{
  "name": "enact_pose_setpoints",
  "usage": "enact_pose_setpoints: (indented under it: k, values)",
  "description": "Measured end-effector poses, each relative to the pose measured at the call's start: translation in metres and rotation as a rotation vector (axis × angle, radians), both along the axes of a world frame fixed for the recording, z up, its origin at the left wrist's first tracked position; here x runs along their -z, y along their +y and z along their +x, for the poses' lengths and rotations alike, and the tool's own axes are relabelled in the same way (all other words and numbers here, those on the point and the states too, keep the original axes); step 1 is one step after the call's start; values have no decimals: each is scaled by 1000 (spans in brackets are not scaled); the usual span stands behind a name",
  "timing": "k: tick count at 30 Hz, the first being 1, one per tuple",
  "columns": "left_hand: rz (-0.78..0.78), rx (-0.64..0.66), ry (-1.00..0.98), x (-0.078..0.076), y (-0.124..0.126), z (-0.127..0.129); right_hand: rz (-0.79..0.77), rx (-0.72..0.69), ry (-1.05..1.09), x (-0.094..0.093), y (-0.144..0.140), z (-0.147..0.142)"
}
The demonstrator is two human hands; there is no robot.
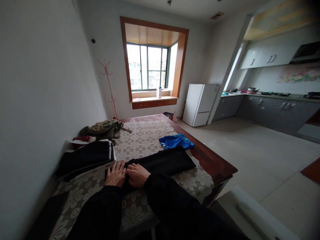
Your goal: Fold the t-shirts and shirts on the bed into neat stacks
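Partly hidden: left end of folded black cloth (167, 161), beneath the left hand (116, 174), spread flat and gripping nothing, and the curled right hand (137, 174); cannot tell whether pinching it. Lies across floral tablecloth (136, 135) on wooden table (215, 163). At lower left, dark object (48, 216) too murky to identify. Beyond: bright window (153, 66), white refrigerator (196, 100), grey cabinets (266, 110) cut off.

Smooth and glossy along the right edge of the red-brown wooden tabletop (215, 163). Near that edge, shiny on a crumpled bright-blue cloth (176, 141); nearer the front edge, dull matt on a long folded black cloth (165, 160). Matt, textured-looking on a grey-and-white floral tablecloth (135, 136).
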State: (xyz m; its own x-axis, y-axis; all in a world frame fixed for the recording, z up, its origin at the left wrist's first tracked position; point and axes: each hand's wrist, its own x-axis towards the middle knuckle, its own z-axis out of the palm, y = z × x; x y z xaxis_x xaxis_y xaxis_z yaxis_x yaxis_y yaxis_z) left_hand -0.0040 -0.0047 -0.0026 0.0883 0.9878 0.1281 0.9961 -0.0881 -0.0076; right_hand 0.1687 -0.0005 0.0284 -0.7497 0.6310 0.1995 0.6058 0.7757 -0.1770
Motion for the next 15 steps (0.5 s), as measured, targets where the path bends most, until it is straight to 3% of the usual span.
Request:
enact_pose_setpoints:
  k: [2, 5, 15]
  values:
    - [3, 5, -2, 1, 1, -1, -21, 29, 2, 0, 5, 3]
    - [23, -4, -19, 5, 2, -2, -62, 89, 14, 1, 11, 35]
    - [19, 9, -41, 4, 0, -2, -99, 477, -46, 0, 28, 217]
